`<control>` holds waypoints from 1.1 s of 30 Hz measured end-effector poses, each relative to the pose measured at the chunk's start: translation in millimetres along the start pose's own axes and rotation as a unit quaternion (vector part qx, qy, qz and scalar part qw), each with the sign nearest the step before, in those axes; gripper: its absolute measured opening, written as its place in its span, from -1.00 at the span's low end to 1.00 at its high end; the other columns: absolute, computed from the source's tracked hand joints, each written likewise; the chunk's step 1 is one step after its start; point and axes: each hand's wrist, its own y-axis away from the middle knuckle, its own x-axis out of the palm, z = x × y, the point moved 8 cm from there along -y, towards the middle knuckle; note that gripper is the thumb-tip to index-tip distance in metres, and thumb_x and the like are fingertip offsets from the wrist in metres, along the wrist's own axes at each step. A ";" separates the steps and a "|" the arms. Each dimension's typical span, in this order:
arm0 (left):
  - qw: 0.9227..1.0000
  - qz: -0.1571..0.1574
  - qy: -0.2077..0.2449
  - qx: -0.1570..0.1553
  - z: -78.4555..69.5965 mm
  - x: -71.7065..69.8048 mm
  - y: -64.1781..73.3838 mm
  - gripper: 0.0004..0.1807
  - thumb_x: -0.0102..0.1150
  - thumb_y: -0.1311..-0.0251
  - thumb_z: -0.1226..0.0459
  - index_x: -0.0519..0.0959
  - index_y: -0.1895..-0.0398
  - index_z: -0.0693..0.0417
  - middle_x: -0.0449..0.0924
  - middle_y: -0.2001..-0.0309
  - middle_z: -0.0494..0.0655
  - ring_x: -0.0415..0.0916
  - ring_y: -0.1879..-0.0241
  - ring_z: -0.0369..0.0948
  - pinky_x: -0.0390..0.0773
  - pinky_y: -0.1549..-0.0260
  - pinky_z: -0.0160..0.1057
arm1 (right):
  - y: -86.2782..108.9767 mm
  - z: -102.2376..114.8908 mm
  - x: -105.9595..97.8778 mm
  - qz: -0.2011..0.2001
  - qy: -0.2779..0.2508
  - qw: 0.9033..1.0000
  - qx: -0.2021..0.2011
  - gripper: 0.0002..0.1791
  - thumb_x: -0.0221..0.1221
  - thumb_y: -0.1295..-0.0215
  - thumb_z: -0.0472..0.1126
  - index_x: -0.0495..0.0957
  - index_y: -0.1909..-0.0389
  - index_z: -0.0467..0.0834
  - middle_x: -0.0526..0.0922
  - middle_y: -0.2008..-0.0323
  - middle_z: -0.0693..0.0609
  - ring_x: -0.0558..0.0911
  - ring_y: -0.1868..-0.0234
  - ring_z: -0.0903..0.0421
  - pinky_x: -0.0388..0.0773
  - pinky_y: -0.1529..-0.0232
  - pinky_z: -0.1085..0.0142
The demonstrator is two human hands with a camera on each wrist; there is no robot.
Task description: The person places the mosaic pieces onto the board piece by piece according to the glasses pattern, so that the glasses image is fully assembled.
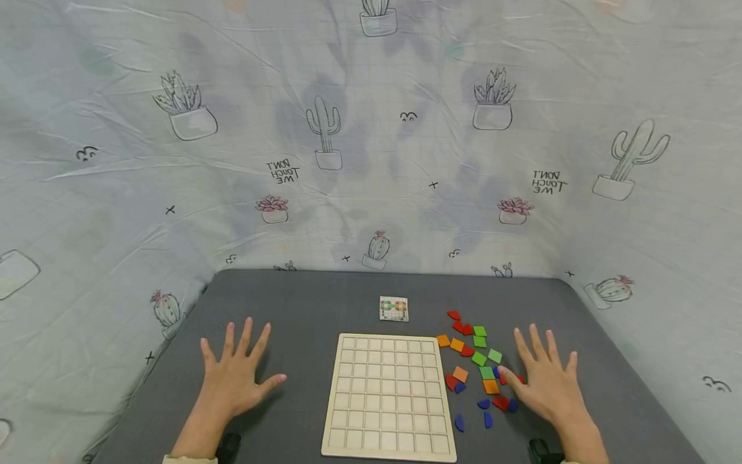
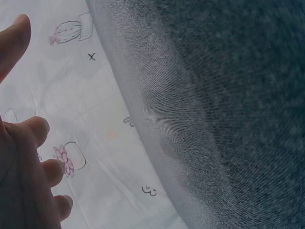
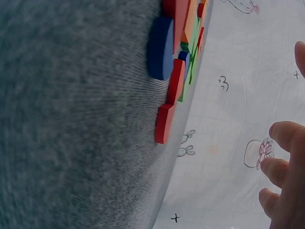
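Observation:
My left hand (image 1: pixel 232 380) is spread with straight fingers over the grey table, left of a wooden grid board (image 1: pixel 385 397), and holds nothing. On the other side my right hand (image 1: pixel 547 386) is spread too, its thumb above the edge of a scatter of coloured pieces. Among these lie green squares (image 1: pixel 479 330), orange squares (image 1: pixel 491 386), red wedges (image 1: pixel 501 403) and blue half-rounds (image 1: pixel 488 420). The right wrist view shows a blue piece (image 3: pixel 160 48) and red pieces (image 3: pixel 164 124) close by. In the left wrist view, only fingers (image 2: pixel 35 130), table and cloth appear.
A small printed card (image 1: pixel 394 309) with a coloured grid pattern lies behind the board. The grey table (image 1: pixel 290 303) ends at a white cloth (image 1: pixel 406 148) printed with cacti, which hangs at the back and sides.

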 end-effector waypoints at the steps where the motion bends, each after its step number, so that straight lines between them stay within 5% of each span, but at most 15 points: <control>1: 1.000 0.000 0.000 0.001 -0.1 0.4 0.2 0.07 0.05 -0.03 -0.39 -0.07 -0.52 -0.14 -0.21 -0.51 0.21 -0.40 -0.45 0.31 -0.78 -0.16 0.45 | 0.1 0.1 0.5 0.000 0.001 1.000 -0.001 -0.03 -0.03 -0.26 0.38 -0.06 -0.50 -0.13 -0.15 -0.47 -0.31 -0.35 -0.46 -0.34 -0.47 -0.17 -0.58; 11: 1.000 0.001 0.024 0.016 -13.7 7.4 -4.2 0.03 0.07 -0.04 -0.36 -0.01 -0.51 -0.14 -0.12 -0.49 0.24 -0.25 -0.45 0.29 -0.61 -0.20 0.53 | 1.0 -6.9 8.3 0.017 -0.028 0.999 -0.003 -0.05 -0.05 -0.30 0.35 0.00 -0.47 -0.22 -0.06 -0.44 -0.37 -0.21 -0.45 -0.38 -0.31 -0.17 -0.58; 21: 0.988 0.023 0.124 0.088 -52.4 22.8 -13.5 -0.08 0.11 -0.13 -0.23 0.08 -0.49 -0.07 -0.08 -0.49 0.18 -0.03 -0.43 0.20 -0.01 -0.27 0.49 | -1.3 -19.6 17.7 0.061 -0.171 0.983 0.014 -0.19 0.10 -0.32 0.16 0.20 -0.36 -0.35 0.28 -0.27 -0.48 0.38 -0.17 -0.45 0.46 -0.03 -0.31; 26: 0.962 0.060 0.241 0.115 -65.1 29.0 -15.8 -0.15 0.12 -0.21 -0.13 0.12 -0.47 0.03 0.03 -0.45 0.21 0.09 -0.39 0.20 0.09 -0.30 0.40 | 0.3 -25.7 24.0 0.071 -0.220 0.972 0.037 -0.29 0.15 -0.31 0.08 0.32 -0.30 -0.32 0.40 -0.19 -0.43 0.57 0.00 -0.32 0.64 0.11 -0.08; 33: 0.903 0.116 0.385 0.151 -82.5 42.0 -18.0 -0.32 0.13 -0.28 0.08 0.24 -0.40 0.14 0.25 -0.37 0.14 0.27 -0.31 0.15 0.38 -0.20 0.24 | 0.5 -31.8 37.1 0.081 -0.276 0.955 0.074 -0.32 0.21 -0.26 0.03 0.37 -0.25 -0.34 0.47 -0.17 -0.36 0.55 -0.10 -0.23 0.67 0.05 0.08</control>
